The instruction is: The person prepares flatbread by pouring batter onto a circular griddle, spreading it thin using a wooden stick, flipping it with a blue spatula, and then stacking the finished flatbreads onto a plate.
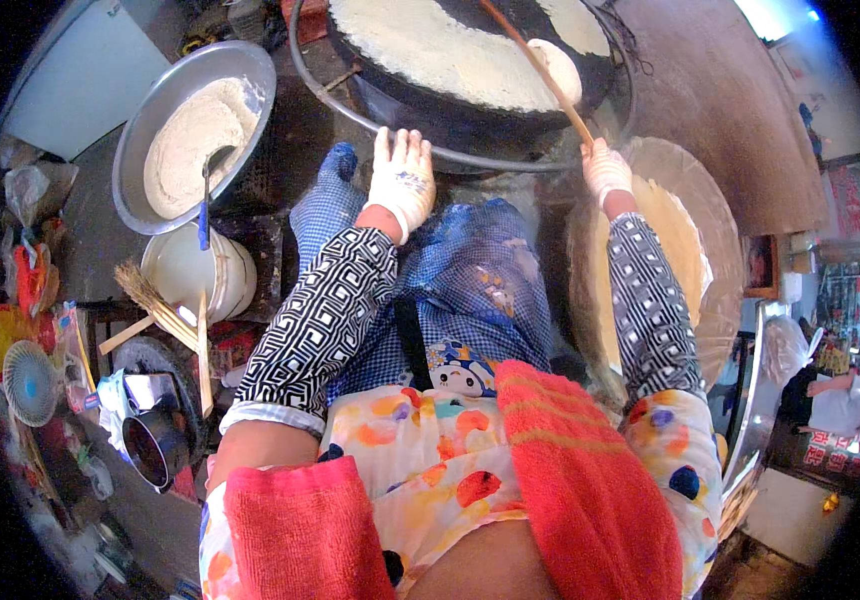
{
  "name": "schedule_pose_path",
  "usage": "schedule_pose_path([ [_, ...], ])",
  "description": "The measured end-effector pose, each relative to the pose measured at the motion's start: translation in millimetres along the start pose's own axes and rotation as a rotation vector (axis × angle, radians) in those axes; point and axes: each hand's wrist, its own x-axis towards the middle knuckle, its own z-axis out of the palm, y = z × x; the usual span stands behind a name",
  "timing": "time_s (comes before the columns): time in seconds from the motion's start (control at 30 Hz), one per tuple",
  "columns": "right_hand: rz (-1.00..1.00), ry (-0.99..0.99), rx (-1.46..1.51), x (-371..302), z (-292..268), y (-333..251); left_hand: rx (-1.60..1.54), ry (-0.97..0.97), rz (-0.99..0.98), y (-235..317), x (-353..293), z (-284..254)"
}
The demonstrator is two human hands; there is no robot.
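A large round dark griddle (380, 60) is in front of me, with a pale layer of batter (440, 50) spread over much of it. A thick white lump of dough (558, 72) sits on its right part. My right hand (606, 170), in a white glove, is closed round the near end of a long thin wooden stick (540, 68), which reaches across the griddle past the lump. My left hand (403, 185), also gloved, lies with fingers stretched at the near side of the metal ring (470, 162) round the griddle and holds nothing.
A wide metal basin (130, 180) of batter, with a blue-handled ladle (205, 215) in it, stands left. Below it are a white bucket (240, 275) and a straw brush (150, 295). Right of my knees lies a round tray with a thin pale flatbread (665, 215).
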Motion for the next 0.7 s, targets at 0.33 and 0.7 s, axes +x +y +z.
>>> schedule_pose_path([
  [0.33,-0.079,-0.012,0.073,-20.4,10.4,-6.4,0.078,-0.090,-0.059,-36.0,-0.9,0.8],
  [0.7,0.107,0.019,0.051,11.8,-1.5,9.9,0.081,-0.248,-0.212,-61.8,16.1,-11.6],
])
